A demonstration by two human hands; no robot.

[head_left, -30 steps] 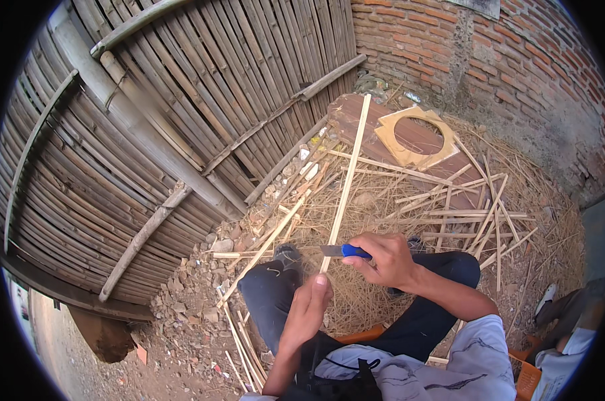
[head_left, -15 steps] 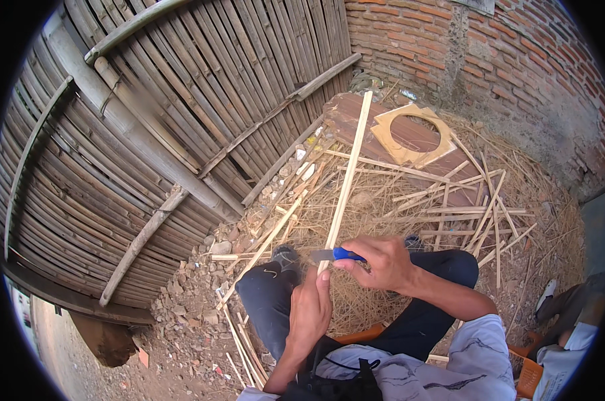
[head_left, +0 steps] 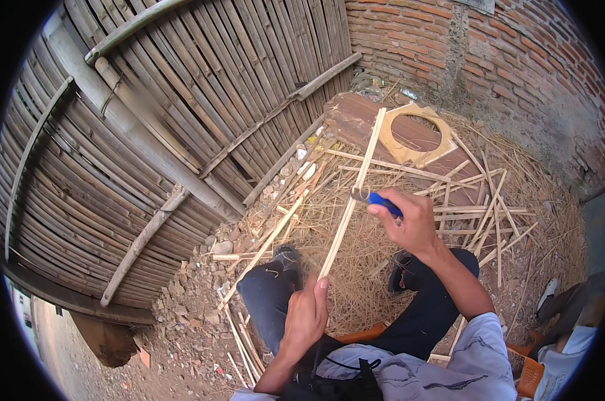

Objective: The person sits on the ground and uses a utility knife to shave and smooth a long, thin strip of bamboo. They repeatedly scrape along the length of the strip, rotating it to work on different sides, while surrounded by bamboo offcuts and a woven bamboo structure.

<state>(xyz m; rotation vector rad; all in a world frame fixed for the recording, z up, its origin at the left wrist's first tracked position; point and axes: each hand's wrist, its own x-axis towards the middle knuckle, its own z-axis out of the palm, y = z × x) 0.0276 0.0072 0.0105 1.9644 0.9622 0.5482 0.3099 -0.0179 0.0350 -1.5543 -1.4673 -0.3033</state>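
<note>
My left hand (head_left: 306,314) grips the lower end of a long pale bamboo strip (head_left: 343,221), which slants up and away to the right. A knife with a blue handle (head_left: 385,203) is in my right hand (head_left: 410,220). Its blade lies against the strip a little above the middle, where a thin curl of shaving stands up. Beneath, between my knees, dry shavings (head_left: 363,294) cover the ground.
More cut strips (head_left: 473,212) lie crossed on the right, others (head_left: 241,344) at lower left. A yellowish board with a round hole (head_left: 417,155) rests on a brown panel (head_left: 356,120). A bamboo wall (head_left: 202,87) and brick wall (head_left: 516,60) enclose the spot; another person's leg (head_left: 562,301) shows at right.
My right hand has slid the knife up and away along the strip, from near my left hand to past its middle. The strip's far end has dipped and shifted right.
</note>
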